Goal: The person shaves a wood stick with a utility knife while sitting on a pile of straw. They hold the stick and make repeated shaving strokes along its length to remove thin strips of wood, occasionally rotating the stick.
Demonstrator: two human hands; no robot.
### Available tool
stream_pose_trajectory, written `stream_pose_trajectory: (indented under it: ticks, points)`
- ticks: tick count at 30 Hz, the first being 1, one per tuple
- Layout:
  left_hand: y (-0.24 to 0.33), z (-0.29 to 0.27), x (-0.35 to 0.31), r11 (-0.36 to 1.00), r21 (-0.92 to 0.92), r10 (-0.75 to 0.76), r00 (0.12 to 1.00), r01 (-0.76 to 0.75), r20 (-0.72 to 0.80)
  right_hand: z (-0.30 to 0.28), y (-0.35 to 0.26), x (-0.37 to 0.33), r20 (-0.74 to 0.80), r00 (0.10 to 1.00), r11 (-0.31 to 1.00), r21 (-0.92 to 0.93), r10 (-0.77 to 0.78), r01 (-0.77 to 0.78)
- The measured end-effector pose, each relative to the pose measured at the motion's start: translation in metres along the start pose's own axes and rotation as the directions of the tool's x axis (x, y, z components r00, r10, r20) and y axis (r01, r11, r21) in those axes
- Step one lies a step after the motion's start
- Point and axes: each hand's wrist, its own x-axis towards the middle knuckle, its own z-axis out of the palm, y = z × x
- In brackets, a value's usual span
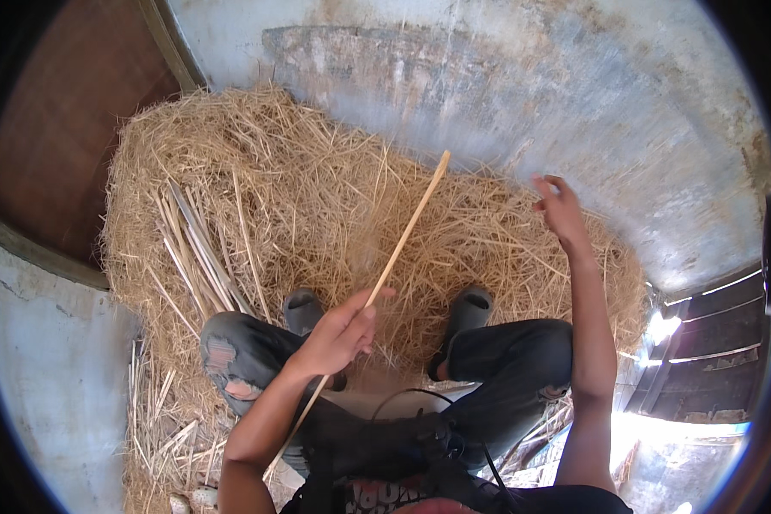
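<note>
A long, thin, pale wooden stick (409,228) slants across the middle, from beside my left thigh up toward the wall. My left hand (341,332) is closed around its lower half, with one finger pointing out to the right. The stick's far end stands out over the straw. Away to the right, my right hand (561,212) is raised near the wall with its fingers apart and partly bent. I see nothing in it, and it is well apart from the stick.
Loose straw (317,171) covers the floor around my feet, in grey slippers (469,307). A bundle of split sticks (201,248) lies on it at the left. A stained grey wall (522,94) curves behind. Dark slats (702,368) stand at the right, and a brown panel (77,128) at the far left.
</note>
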Motion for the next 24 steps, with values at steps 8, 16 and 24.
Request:
stream_pose_trajectory:
  ticks: [8,16,24]
  points:
    - [-0.013,0.001,-0.005,0.994,0.108,0.01,0.99,0.005,-0.139,0.035,-0.07,-0.059,0.414,0.833,0.913,-0.009,-0.367,0.407]
    - [-0.027,0.003,-0.004,0.931,0.358,0.16,0.957,-0.065,-0.242,0.071,-0.084,-0.127,0.531,0.623,0.7,-0.078,-0.574,0.71]
    - [-0.011,-0.007,-0.018,0.974,0.228,0.027,0.983,0.015,-0.18,0.079,-0.067,-0.067,0.27,0.633,0.553,-0.319,-0.725,0.77]
